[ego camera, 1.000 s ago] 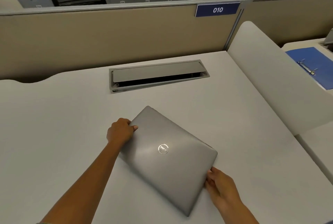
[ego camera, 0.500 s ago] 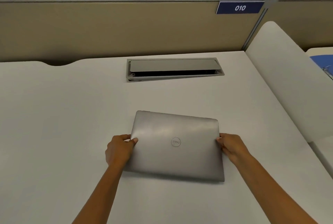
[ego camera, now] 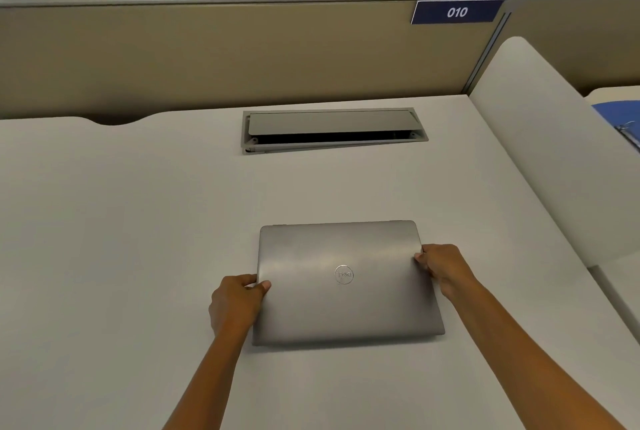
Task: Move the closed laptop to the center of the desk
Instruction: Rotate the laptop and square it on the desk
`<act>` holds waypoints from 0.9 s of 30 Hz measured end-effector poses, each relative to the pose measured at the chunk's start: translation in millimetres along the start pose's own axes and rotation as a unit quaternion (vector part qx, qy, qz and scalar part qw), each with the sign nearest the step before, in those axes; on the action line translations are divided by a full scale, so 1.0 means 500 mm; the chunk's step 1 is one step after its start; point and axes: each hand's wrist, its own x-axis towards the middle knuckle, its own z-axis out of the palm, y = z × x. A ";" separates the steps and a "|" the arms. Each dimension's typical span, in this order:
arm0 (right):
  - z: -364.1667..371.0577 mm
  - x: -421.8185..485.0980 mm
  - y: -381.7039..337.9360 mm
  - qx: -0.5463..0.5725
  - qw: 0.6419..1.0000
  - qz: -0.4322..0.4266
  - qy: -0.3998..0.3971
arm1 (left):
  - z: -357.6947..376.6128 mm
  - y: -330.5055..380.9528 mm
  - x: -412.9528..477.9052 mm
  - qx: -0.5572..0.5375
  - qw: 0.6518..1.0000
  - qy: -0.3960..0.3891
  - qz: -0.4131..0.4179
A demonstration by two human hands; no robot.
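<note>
A closed grey laptop with a round logo on its lid lies flat on the pale desk, square to the front edge and in line with the cable hatch behind it. My left hand grips its left edge, thumb on the lid. My right hand holds the right edge a little farther back, fingers curled around the side.
A grey cable hatch, its flap partly raised, is set into the desk behind the laptop. A beige partition with a blue "010" sign closes the back. A white side divider bounds the right; a blue folder lies beyond it.
The laptop has turned from a diagonal lie to square with the desk and now sits farther back. My right hand has slid from the near corner to the right edge.
</note>
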 end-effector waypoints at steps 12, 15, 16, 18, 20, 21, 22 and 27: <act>0.011 -0.007 0.017 -0.011 1.000 -0.024 0.004 | -0.003 -0.009 -0.012 0.015 1.000 0.008 0.010; 0.014 -0.009 0.023 -0.009 0.999 -0.036 0.009 | -0.005 -0.011 -0.010 0.012 1.000 0.009 0.010; 0.016 -0.010 0.024 -0.014 0.999 -0.040 0.016 | -0.006 -0.013 -0.010 0.012 1.000 0.009 0.010; 0.019 -0.013 0.027 -0.025 0.998 -0.046 0.026 | -0.008 -0.018 -0.008 0.013 1.000 0.007 0.009; 0.024 -0.014 0.031 -0.029 0.998 -0.055 0.024 | -0.009 -0.021 -0.007 0.017 1.000 0.007 0.006; 0.025 -0.015 0.032 -0.032 0.998 -0.057 0.022 | -0.009 -0.023 -0.006 0.018 1.000 0.007 0.004; 0.026 -0.017 0.033 -0.035 0.997 -0.060 0.022 | -0.010 -0.024 -0.006 0.018 1.000 0.007 0.003; 0.028 -0.021 0.034 -0.034 0.997 -0.061 0.026 | -0.011 -0.035 0.000 0.008 1.000 -0.002 0.004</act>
